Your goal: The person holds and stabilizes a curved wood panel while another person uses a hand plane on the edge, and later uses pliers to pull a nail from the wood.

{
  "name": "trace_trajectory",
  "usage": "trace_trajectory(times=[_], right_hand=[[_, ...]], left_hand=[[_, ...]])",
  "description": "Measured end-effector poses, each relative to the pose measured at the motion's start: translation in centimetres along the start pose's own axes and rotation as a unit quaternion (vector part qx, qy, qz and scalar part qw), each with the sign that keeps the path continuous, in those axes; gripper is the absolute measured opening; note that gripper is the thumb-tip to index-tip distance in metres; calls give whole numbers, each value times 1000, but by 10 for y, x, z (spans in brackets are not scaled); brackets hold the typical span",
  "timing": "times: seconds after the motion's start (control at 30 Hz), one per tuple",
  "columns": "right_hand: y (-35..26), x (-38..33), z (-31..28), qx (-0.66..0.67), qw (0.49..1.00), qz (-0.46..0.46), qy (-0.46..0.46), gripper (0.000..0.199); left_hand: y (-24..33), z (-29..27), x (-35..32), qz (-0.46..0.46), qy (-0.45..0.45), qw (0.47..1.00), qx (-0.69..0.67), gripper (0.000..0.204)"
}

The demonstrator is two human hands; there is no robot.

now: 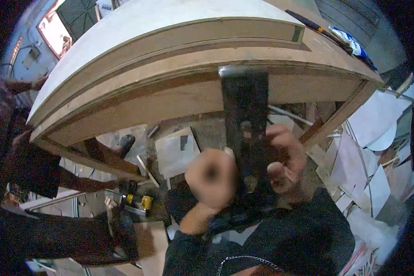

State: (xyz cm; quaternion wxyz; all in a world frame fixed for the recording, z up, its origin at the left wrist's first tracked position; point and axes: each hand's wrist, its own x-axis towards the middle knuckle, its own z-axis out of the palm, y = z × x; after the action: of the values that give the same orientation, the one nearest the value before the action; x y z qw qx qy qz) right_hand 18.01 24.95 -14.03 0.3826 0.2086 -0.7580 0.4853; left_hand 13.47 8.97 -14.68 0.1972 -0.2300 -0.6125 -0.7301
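A long, flat, black rectangular object [244,99] stands up in front of me, its top end against the edge of the wooden frame [170,99]. A shiny metal strip shows at its upper left corner. My right hand [287,161] is closed at its right edge, fingers curled onto it. On the other side, my left hand [211,179] is closed against the lower left edge. A blur covers most of that hand, with one fingertip showing beside the object. The exact kind of the black object is too dark to make out.
A white panel [170,23] tops the frame. A dark tool with an orange band [324,31] and a blue-and-white packet [347,40] lie at its right end. Another person's leg [69,234] is at left, near a yellow-and-black tool [146,202]. Sheet offcuts [372,119] pile at right.
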Motion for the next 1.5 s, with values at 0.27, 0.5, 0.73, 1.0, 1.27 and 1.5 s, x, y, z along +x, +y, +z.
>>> trace_trajectory(times=[0.27,0.5,0.73,1.0,1.27,1.5], right_hand=[[-25,57,-41,-285,917,-267,-79,46],[-3,112,-50,-317,848,-411,-110,43],[5,132,-36,-319,817,-473,-85,38],[4,147,-28,-321,810,-485,-76,34],[-3,157,-25,-281,834,-467,-88,29],[-14,157,-30,-296,863,-391,-121,31]], left_hand=[[39,12,41,-191,-84,953,-221,30],[44,24,48,-188,-78,946,-253,26],[43,19,65,-133,-75,955,-254,26],[33,-25,94,35,-28,980,-192,21],[42,-50,188,414,40,864,284,33],[42,-46,191,346,-78,822,444,35]])
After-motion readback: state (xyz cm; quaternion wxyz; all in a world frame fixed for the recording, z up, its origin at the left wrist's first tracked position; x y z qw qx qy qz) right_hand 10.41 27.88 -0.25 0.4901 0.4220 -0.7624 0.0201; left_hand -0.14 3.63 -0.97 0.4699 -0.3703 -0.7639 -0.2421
